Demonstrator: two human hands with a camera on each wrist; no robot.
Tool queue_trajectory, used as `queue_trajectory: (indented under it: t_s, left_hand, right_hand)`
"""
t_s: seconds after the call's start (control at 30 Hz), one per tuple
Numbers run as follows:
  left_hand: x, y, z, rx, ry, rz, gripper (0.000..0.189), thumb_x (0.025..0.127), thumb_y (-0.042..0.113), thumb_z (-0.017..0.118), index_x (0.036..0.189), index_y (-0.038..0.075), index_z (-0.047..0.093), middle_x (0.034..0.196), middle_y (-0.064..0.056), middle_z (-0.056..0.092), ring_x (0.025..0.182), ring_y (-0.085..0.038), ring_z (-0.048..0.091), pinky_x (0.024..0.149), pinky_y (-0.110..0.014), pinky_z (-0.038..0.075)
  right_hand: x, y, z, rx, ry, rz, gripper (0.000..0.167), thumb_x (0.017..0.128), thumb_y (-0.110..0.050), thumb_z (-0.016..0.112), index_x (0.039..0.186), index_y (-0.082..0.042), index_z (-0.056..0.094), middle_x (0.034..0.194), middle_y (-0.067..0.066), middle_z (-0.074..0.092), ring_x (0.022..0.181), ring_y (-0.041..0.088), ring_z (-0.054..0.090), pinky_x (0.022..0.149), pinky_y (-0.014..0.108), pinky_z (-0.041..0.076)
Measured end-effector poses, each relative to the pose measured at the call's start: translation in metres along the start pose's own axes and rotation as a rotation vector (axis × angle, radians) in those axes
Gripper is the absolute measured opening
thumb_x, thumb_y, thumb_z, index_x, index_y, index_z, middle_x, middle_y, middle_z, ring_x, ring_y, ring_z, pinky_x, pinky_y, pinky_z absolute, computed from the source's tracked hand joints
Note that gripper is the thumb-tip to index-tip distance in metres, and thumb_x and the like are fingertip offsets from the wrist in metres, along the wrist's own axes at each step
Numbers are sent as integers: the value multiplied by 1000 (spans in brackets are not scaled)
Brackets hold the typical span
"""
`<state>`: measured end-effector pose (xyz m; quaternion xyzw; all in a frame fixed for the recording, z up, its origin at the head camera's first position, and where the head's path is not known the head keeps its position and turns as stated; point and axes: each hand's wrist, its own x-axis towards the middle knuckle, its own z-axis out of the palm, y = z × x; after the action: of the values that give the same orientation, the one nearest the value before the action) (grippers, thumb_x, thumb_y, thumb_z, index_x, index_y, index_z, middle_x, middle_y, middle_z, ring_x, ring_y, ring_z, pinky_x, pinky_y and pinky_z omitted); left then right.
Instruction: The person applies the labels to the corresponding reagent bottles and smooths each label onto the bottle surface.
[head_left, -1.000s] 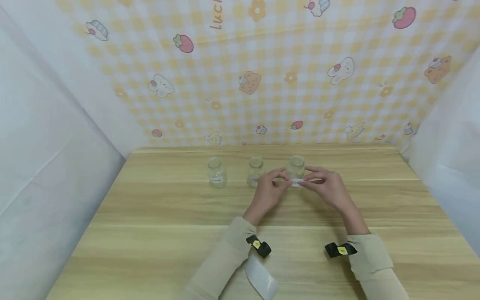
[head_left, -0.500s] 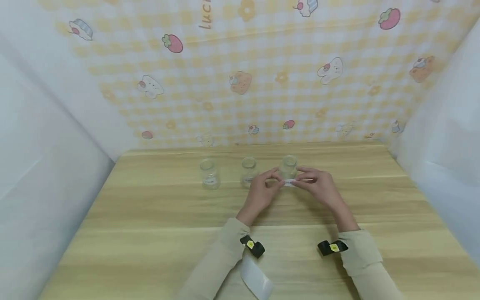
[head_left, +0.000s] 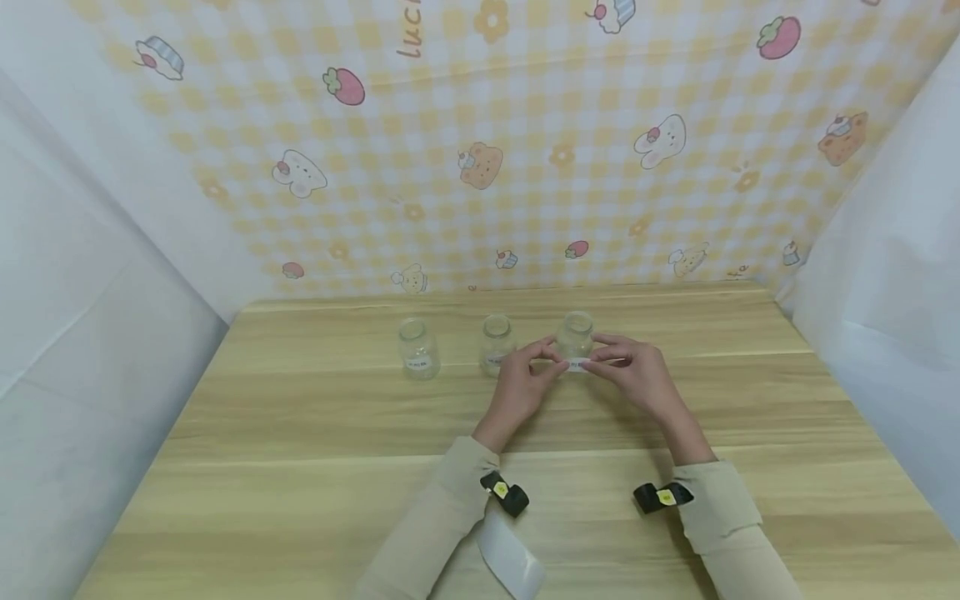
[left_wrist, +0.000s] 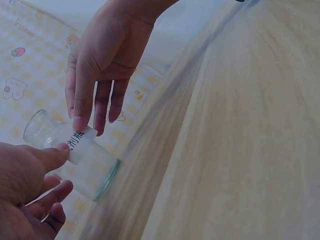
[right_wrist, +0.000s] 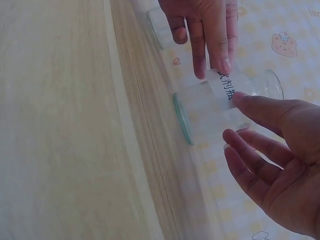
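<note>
A clear glass jar point(head_left: 576, 329) stands upright at the right end of a row of three. Across its front lies a white label point(right_wrist: 223, 89) with black handwritten characters. From the left, my left hand point(head_left: 520, 385) holds the jar, its thumb pressing one end of the label and a finger at the jar's side. My right hand point(head_left: 639, 373) mirrors this on the other side, thumb on the label's opposite end. Both wrist views show the thumbs close together on the label, with other fingers spread loosely around the glass point(left_wrist: 97, 172).
Two more labelled glass jars, a middle one point(head_left: 497, 327) partly hidden by my left hand and a left one point(head_left: 417, 343), stand on the wooden table point(head_left: 300, 475). A pale glossy strip point(head_left: 513, 560) lies beside my left forearm. A patterned cloth point(head_left: 420, 150) hangs behind.
The whole head view has shifted slightly, so everything sits a little further left. Both hands stay on the same jar with thumbs on the label.
</note>
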<state>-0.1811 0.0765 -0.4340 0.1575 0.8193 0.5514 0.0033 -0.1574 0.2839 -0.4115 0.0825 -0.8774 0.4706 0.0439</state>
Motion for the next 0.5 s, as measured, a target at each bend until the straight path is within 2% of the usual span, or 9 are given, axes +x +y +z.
queue_trajectory:
  t_s: [0.5]
  left_hand:
    - [1,-2,2,8,20,7,11,97,21,75,93,11,73,136,-8,68,127,-25,62,72,-23,48]
  right_hand:
    - [2,2,4,-20,15,-7,16,95,-13,77,102,2,79,139,20,64,106,38,71,83,41,60]
